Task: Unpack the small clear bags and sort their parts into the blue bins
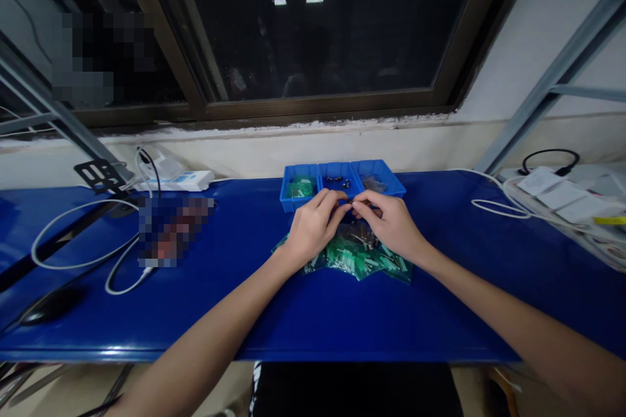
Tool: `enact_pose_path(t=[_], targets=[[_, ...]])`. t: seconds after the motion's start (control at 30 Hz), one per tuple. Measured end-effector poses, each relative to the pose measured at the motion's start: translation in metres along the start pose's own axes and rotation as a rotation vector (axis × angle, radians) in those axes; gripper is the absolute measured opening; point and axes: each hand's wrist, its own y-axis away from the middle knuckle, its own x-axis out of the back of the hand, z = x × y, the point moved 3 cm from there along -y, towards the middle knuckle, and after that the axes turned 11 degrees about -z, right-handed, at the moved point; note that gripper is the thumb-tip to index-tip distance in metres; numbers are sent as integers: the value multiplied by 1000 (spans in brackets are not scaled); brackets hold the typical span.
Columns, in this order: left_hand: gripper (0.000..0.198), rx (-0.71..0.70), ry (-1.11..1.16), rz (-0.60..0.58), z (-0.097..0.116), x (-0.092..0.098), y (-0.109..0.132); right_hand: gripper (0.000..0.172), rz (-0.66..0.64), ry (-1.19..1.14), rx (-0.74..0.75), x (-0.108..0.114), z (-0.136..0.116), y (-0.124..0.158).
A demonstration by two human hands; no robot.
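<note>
Small piece, one: dark, with a dull brownish tint, tiny, mostly covered by fingertips; exact shape too small to tell. Location: between the two hands, above the table, just nearer than the row of bins. Clock positions below are taken from this piece, window side at 12.

Left hand, at 8 o'clock: thumb and forefinger pinched together on the piece, other fingers curled.

Right hand, at 4 o'clock: thumb and forefinger likewise closed on the piece, remaining fingers bent beneath.

Left bin, blue, 10 o'clock: green packets inside.

Middle bin, blue, 11 o'clock: a few small dark parts with shiny spots.

Right bin, blue, between 1 and 2 o'clock: clear bagged items.

Green bags, 6 o'clock: overlapping, glossy, pale strips showing through.

Clear bag, on the green bags: brownish, metallic-looking contents.

Mouse, black, well apart at 8 o'clock.
</note>
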Motion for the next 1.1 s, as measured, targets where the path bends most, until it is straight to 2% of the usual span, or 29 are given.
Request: enact_pose_path(t=[0.17,0.33,0.53,0.8,1.1], targets=[[19,-9,17,11,-1,-1,0,22,-22,-9,9,-3,0,0],[20,2,25,0,-2,-2,-1,17,-44,-12,25,-5,0,0],[20,14,20,-35,-1,-3,0,16,-16,71,37,-2,-4,1],[18,-1,22,-50,-2,-4,1,13,45,-8,39,-1,-3,2],[20,-5,-46,-109,0,-5,2,12,26,-38,46,-1,-6,2]])
